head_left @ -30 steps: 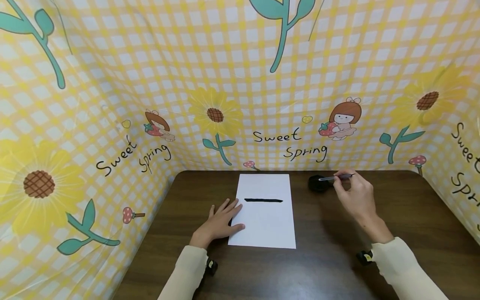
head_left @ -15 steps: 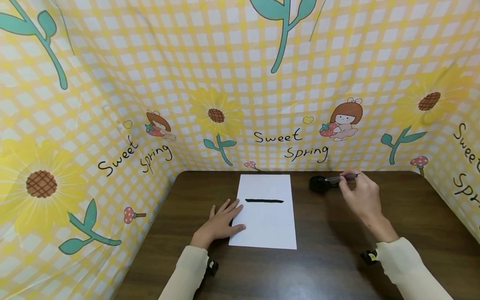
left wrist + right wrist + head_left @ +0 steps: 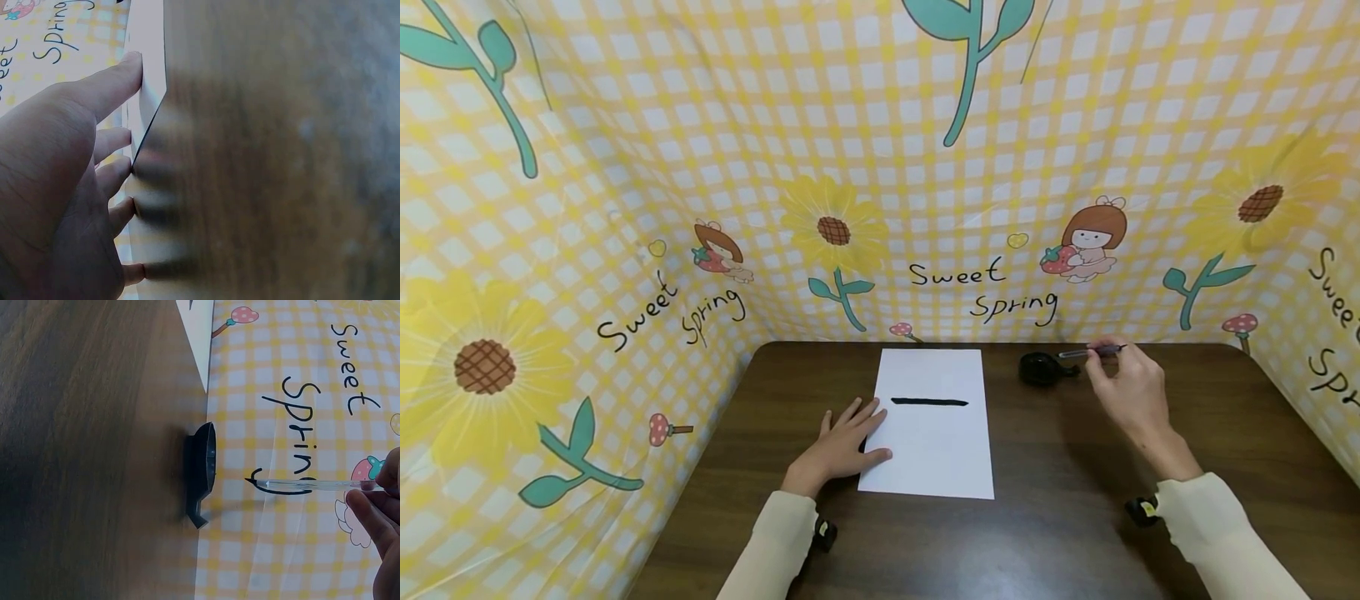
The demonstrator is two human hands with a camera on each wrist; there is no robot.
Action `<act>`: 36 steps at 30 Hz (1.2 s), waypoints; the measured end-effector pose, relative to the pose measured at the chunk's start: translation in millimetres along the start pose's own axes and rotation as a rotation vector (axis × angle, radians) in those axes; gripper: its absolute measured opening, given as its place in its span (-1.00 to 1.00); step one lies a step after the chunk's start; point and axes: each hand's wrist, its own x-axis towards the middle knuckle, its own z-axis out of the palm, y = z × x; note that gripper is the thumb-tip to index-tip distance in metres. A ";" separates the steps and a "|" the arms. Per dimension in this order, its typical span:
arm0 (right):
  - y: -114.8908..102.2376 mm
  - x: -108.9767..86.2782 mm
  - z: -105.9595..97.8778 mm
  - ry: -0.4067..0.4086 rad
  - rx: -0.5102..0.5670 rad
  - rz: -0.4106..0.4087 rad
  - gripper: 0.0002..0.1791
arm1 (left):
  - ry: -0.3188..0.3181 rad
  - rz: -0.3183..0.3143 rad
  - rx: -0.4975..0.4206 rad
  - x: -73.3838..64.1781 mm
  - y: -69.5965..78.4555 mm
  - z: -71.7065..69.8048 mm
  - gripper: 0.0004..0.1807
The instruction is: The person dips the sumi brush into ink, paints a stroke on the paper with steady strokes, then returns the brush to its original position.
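My left hand lies with spread fingers on the left edge of a white sheet of paper. In the left wrist view, the thumb and fingertips reach the paper's border. One thick black horizontal stroke crosses the sheet's upper half. Between thumb and fingers, my right hand pinches a slim brush with a clear handle. Its dark pointed tip is apart from a small black ink dish, which has a short handle. That dish stands right of the paper.
A dark wooden table carries everything. Yellow-checked cloth with printed flowers and lettering hangs behind its back edge and along the sides. A small black device sits at the left wrist, another device at the right.
My right hand has shifted right with the brush, whose tip has moved off the ink dish, leaving more of the dish's handle showing. The left hand stays on the paper.
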 end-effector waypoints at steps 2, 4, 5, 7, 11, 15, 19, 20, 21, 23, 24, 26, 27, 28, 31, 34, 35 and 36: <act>0.5 -0.1 0.4 -0.006 -0.002 0.001 -0.86 | 0.000 0.000 0.003 0.0 0.2 -0.4 -0.14; 1.3 -0.1 0.9 -0.017 -0.006 -0.001 -0.85 | 0.000 0.000 0.008 0.5 0.1 -0.5 -0.15; 1.6 0.0 1.1 -0.023 -0.009 -0.003 -0.84 | 0.000 0.000 0.008 0.6 0.0 -0.3 -0.15; 1.9 0.4 1.6 -0.035 -0.020 -0.011 -0.82 | 0.000 0.000 0.007 0.2 0.2 -0.3 -0.15; 2.4 1.3 2.6 -0.060 -0.053 -0.045 -0.79 | 0.001 -0.001 0.003 -1.1 1.2 -0.6 -0.15; 3.2 1.1 3.0 -0.085 -0.064 -0.093 -0.77 | 0.000 0.000 0.003 -1.4 1.0 -0.8 -0.14; 3.7 -0.4 3.4 -0.119 -0.059 -0.127 -0.78 | -0.002 0.004 0.002 -0.4 -0.9 0.0 -0.14; 3.8 -1.0 3.6 -0.127 -0.059 -0.132 -0.77 | 0.001 0.008 -0.001 -0.1 -1.2 0.3 -0.15; 3.8 -1.7 3.8 -0.135 -0.062 -0.138 -0.77 | -0.003 0.009 -0.001 0.0 -1.6 0.7 -0.14; 4.1 -2.9 4.4 -0.148 -0.070 -0.156 -0.75 | 0.000 0.016 -0.005 0.1 -2.1 1.2 -0.14; 4.4 -3.5 4.6 -0.153 -0.075 -0.167 -0.74 | -0.001 0.018 -0.007 0.1 -2.4 1.5 -0.13; 5.0 -4.4 4.9 -0.160 -0.080 -0.196 -0.74 | 0.001 0.020 -0.009 0.0 -2.4 1.6 -0.14; 5.5 -4.7 5.0 -0.162 -0.083 -0.209 -0.73 | 0.000 0.019 -0.012 -0.2 -2.3 1.6 -0.14; 6.0 -5.1 5.0 -0.165 -0.085 -0.225 -0.73 | 0.003 0.020 -0.015 -0.3 -2.3 1.5 -0.14; 8.0 -5.8 5.3 -0.174 -0.089 -0.269 -0.72 | 0.001 0.016 -0.018 -1.1 -1.8 1.5 -0.15; 10.0 -6.0 5.5 -0.182 -0.095 -0.312 -0.72 | 0.000 0.013 -0.020 -1.5 -2.0 1.8 -0.14; 10.7 -5.9 5.5 -0.184 -0.095 -0.325 -0.71 | 0.000 0.014 -0.020 -1.5 -2.0 1.7 -0.14; 11.4 -5.9 5.4 -0.184 -0.096 -0.338 -0.70 | 0.002 0.014 -0.020 -1.6 -2.0 1.5 -0.14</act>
